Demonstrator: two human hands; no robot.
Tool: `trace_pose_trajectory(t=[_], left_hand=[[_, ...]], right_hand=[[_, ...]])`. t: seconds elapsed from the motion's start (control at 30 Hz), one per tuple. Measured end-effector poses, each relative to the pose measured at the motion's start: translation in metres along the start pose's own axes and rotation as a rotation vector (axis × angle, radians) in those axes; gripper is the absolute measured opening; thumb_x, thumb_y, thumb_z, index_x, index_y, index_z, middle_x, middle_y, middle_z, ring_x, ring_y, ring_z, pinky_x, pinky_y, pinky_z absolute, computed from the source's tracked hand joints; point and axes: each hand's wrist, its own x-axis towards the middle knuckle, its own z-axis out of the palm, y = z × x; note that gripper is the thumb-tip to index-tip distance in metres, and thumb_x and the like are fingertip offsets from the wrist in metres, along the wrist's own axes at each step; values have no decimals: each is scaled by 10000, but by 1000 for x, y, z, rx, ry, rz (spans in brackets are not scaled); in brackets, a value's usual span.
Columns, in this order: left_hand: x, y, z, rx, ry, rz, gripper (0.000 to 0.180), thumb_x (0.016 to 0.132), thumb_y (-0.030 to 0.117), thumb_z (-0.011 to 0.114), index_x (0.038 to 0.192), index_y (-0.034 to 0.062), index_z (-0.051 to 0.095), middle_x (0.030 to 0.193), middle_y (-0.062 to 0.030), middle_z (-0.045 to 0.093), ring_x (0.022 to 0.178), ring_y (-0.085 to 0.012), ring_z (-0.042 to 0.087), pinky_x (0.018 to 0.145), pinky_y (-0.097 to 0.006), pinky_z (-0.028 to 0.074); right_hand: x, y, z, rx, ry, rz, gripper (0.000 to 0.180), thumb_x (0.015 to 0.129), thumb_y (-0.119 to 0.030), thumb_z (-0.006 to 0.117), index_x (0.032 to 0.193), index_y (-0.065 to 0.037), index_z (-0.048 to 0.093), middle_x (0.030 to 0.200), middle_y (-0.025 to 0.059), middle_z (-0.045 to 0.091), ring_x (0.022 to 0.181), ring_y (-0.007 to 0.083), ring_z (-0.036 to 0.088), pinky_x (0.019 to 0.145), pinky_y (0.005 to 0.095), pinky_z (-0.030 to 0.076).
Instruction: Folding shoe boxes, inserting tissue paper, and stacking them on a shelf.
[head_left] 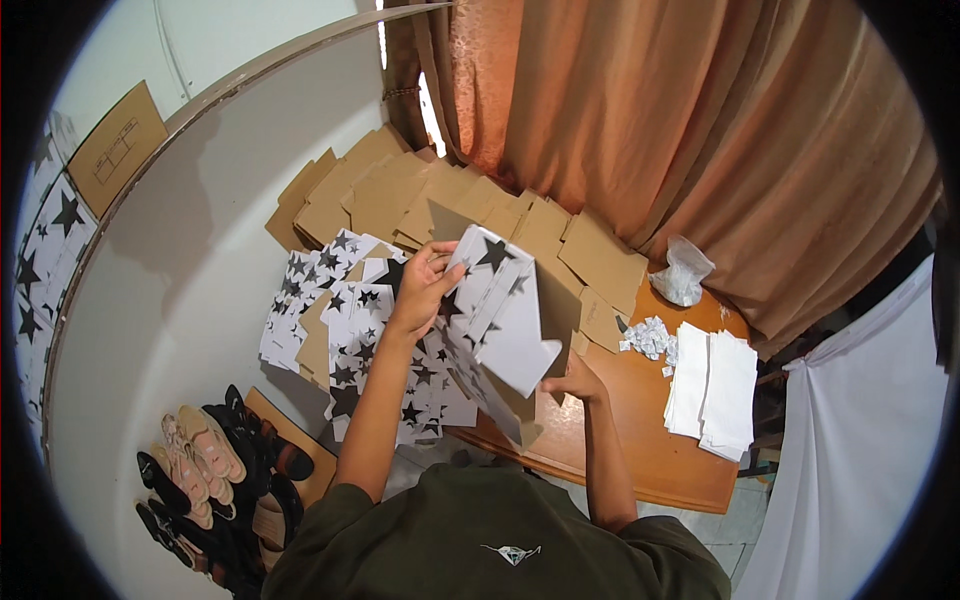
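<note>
In front of me, above the table's left part, a partly folded cardboard box is held up at a tilt. White with black stars on one side, it shows plain brown on the other. My left hand grips its upper left edge, thumb on the white face. My right hand pinches its lower right edge, with some fingers hidden behind the board. Under my left forearm, several star-printed white cardboard pieces lie in an overlapping pile.
Overlapping brown cardboard sheets spread along the back of the wooden table. At right are white paper stacks, small crumpled pieces and a clear plastic bag. Shoes stand lower left; a brown curtain hangs behind.
</note>
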Motion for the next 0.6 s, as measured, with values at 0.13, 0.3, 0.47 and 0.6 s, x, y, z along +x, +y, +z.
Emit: trace_pose_trajectory(t=[0.13,0.3,0.47,0.6], left_hand=[[25,-26,28,379,11,99,378,956,84,681,1301,-15,562,1183,-126,683,1066,-153,652,911,-281,521],[6,-24,72,1033,158,545,560,975,348,654,1386,-8,522,1367,-219,568,1294,-368,524,1095,-466,389],[-71,-23,81,863,-251,258,1045,856,638,686,1549,-20,263,1554,-280,310,1451,-410,319,1198,-482,263],[-91,-37,100,916,-299,94,865,939,467,657,1563,16,262,1541,-281,355,1445,-423,355,1184,-465,304]], right_hand=[[-10,46,1,236,436,19,590,996,-269,614,1475,15,421,1411,111,536,1314,232,486,1110,379,380],[-18,25,14,317,669,-17,559,1052,-335,548,1474,9,422,1409,120,535,1296,227,493,1089,371,400],[-28,-29,25,384,869,56,617,1045,-482,528,1437,-9,472,1352,106,573,1238,201,533,1037,354,446],[-39,-43,28,225,883,55,597,1054,-491,502,1398,-3,507,1300,103,588,1158,187,559,998,337,454]])
